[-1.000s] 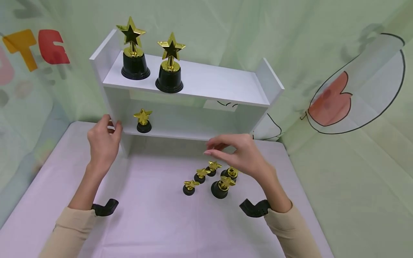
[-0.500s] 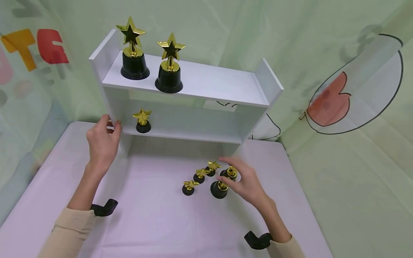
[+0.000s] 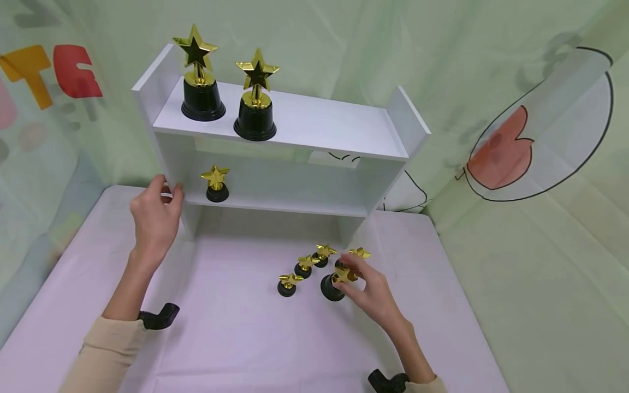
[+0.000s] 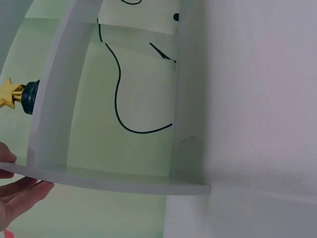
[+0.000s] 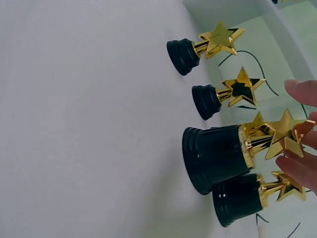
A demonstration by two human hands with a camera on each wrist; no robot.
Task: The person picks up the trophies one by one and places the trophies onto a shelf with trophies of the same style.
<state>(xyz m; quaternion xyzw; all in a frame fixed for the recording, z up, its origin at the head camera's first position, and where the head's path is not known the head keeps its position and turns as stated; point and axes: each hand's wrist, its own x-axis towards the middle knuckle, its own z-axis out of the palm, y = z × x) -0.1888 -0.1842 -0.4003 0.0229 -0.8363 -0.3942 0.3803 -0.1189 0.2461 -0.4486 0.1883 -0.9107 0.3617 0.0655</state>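
Note:
My left hand (image 3: pixel 156 221) grips the left side panel of the white shelf unit (image 3: pixel 295 203), its thumb and fingers on either side of the panel in the left wrist view. My right hand (image 3: pixel 369 286) surrounds the gold star of a large black-based trophy (image 5: pixel 215 156). Its fingertips (image 5: pixel 294 171) are right at the star, while the thumb stands apart from it. Another large trophy (image 5: pixel 240 198) stands close beside. Three smaller star trophies, a front one (image 3: pixel 287 287), a middle one (image 3: pixel 303 269) and a rear one (image 3: pixel 321 260), line up to the left.
Two large trophies, one at the left (image 3: pixel 203 101) and one beside it (image 3: pixel 255 117), stand on the top shelf. A small trophy (image 3: pixel 217 191) occupies the lower shelf's left part. A pale cloth covers the table (image 3: pixel 236 338); green curtains (image 3: pixel 521 262) hang around it.
My right hand has come down from in front of the lower shelf to the nearer large trophy, its fingers now around the star. My left hand stays on the side panel.

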